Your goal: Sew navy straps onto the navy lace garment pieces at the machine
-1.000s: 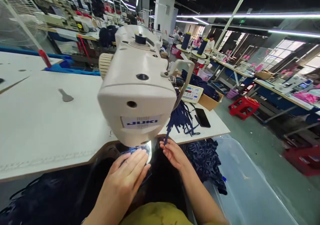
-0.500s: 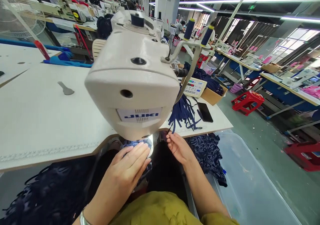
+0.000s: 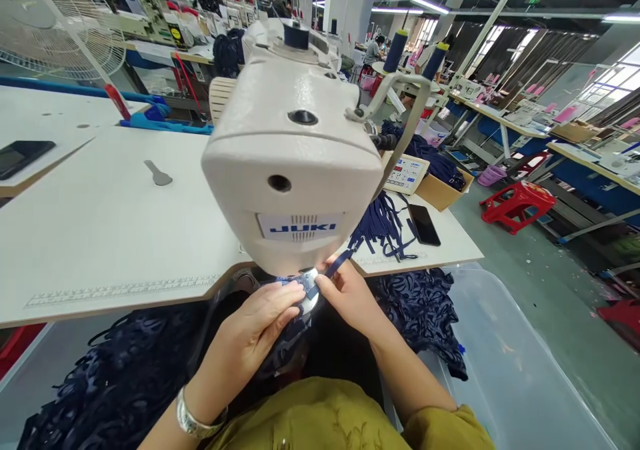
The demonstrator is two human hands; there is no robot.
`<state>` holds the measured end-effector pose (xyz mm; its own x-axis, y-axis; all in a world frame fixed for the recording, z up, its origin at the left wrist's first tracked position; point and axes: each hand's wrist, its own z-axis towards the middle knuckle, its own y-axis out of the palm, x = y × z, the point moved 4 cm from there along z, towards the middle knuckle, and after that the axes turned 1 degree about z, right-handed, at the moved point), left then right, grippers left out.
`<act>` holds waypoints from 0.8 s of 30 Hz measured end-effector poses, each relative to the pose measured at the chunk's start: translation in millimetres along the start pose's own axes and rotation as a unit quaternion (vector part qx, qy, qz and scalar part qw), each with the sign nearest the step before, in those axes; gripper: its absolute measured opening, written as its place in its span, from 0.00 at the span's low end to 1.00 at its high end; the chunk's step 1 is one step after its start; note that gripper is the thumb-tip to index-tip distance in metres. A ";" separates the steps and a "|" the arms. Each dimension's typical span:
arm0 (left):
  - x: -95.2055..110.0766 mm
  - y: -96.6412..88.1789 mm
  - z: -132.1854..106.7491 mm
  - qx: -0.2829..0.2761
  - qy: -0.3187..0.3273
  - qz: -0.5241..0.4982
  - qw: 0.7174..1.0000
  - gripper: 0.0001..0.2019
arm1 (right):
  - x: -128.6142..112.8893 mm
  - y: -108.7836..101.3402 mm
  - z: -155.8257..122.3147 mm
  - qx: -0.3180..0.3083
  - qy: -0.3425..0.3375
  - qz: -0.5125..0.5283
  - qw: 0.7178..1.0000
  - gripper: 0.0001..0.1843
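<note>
The white JUKI sewing machine (image 3: 295, 163) stands right in front of me, its lamp lighting the spot below the head. Under it my left hand (image 3: 255, 327) lies with fingers together on a piece of navy fabric (image 3: 289, 347), part of which hangs toward my lap. Close beside it, my right hand (image 3: 347, 297) pinches a narrow navy strap (image 3: 340, 262) between thumb and fingers, its end at the lit fabric. The machine head hides the needle. A bundle of similar navy straps (image 3: 377, 227) lies on the table right of the machine.
A black phone (image 3: 425, 225) and a control panel (image 3: 406, 172) sit on the right, with a cardboard box (image 3: 443, 193) behind. Navy ruffled pieces hang at the right (image 3: 417, 310) and pile up at the left (image 3: 115, 377). A grey metal piece (image 3: 159, 174) lies on the tabletop (image 3: 100, 237).
My right hand has moved left to the lit fabric, now with a strap from the bundle side in its fingers. My left hand stays on the fabric. The view has turned slightly left.
</note>
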<state>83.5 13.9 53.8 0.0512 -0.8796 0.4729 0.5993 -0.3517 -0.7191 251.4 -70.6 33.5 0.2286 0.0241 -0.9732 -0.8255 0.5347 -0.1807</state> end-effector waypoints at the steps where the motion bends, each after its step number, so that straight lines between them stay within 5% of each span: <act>1: 2.2 -0.3 1.6 -0.008 0.022 0.017 1.000 0.17 | 1.8 2.3 0.9 -0.005 0.000 -0.001 1.000 0.16; 10: 8.1 -1.8 7.3 -0.004 0.093 0.076 0.993 0.17 | 6.4 16.7 5.1 -0.034 0.070 0.190 0.979 0.14; 24: 13.3 -1.4 10.4 -0.002 0.147 0.119 0.982 0.18 | 7.6 22.5 2.7 -0.015 0.071 0.206 0.976 0.12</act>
<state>91.7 6.0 66.3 -0.0443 -0.9912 0.1247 0.5959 -0.1264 -0.7931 236.0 -56.1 22.4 -0.1974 0.1142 -0.9737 -0.8475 0.4793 0.2280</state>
